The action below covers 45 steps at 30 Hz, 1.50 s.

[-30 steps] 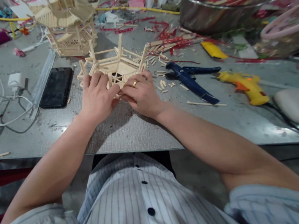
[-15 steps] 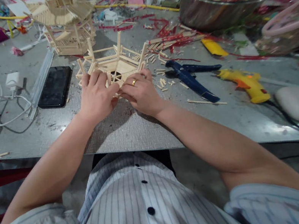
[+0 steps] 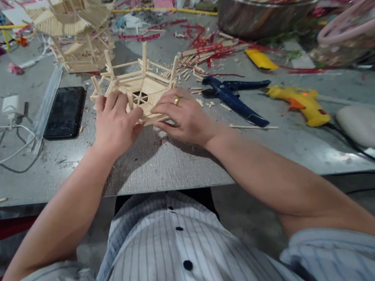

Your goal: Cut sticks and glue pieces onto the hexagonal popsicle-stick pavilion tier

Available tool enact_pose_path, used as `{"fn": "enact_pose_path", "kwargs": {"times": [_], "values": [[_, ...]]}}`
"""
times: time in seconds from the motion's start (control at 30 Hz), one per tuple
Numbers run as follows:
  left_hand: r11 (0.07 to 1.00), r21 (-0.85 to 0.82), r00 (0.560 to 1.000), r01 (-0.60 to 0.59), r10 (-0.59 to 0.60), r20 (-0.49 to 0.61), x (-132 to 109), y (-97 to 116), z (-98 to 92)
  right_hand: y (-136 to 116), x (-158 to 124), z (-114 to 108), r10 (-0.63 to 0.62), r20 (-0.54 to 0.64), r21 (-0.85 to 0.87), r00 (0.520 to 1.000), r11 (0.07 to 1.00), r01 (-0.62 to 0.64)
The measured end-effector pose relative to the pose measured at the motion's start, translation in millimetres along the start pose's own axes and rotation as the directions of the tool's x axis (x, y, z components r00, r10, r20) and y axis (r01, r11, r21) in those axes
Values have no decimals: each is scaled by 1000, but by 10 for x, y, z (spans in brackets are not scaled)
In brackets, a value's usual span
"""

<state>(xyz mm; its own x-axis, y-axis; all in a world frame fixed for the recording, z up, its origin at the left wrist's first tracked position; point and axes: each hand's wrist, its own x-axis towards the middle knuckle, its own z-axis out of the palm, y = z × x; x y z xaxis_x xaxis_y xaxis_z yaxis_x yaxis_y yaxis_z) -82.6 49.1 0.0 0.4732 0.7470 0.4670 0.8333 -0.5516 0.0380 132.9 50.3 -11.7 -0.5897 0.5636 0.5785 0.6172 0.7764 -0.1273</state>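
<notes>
A six-sided frame of pale wooden sticks, with short posts standing at its corners, rests on the table in front of me. My left hand is closed around its near left corner, thumb and fingertips beside a short post. At the near right side is my right hand, a ring on one finger. Its fingers lie over the near edge and its thumb is below, with the edge of the frame between them. Its far fingertips are hidden. Behind the frame stands a taller tiered stick model.
Blue-handled pliers, a yellow glue gun and a white computer mouse lie to the right. A phone and a white charger are left. Stick offcuts and red wrappers surround a steel bowl of sticks.
My right hand has moved right along the frame's near edge, away from my left hand, and its thumb has parted from its fingers. The view has shifted slightly; my left hand keeps its place.
</notes>
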Motion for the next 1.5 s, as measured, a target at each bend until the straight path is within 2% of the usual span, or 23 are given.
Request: {"fn": "enact_pose_path", "kwargs": {"times": [0.07,0.13,0.27,0.43,0.57,0.73,0.93,1.17,1.33,1.5], "values": [[998,54,1000,-20,20,0,6,5,-16,126,-90,-129,-16,-8,-1,1000,1000,16],[994,107,999,-34,35,-8,12,4,-19,252,-191,-202,49,-11,-20,999,999,-49],[993,111,999,-40,44,-32,5,-22,9,381,-302,-148,201,-18,-7,979,980,-201],[999,26,998,-28,29,-59,-27,-58,39,344,-234,-4,298,51,73,953,951,-301],[999,35,999,-16,18,-36,-14,-36,8,333,-212,15,307,55,105,950,944,-312],[995,101,999,7,-12,45,11,-11,-28,337,-226,15,282,28,79,959,956,-284],[998,-5,994,-66,66,-90,-39,-99,61,300,-245,32,260,-24,23,965,966,-259],[998,58,1000,-15,16,-10,-10,-31,-11,213,-281,12,313,1,-46,950,949,-313],[997,68,1000,-24,25,-17,-13,-42,3,155,-267,3,413,21,-67,910,909,-411],[998,21,994,-56,58,-91,-45,-110,96,145,-233,-2,445,70,-50,893,895,-443]]}}
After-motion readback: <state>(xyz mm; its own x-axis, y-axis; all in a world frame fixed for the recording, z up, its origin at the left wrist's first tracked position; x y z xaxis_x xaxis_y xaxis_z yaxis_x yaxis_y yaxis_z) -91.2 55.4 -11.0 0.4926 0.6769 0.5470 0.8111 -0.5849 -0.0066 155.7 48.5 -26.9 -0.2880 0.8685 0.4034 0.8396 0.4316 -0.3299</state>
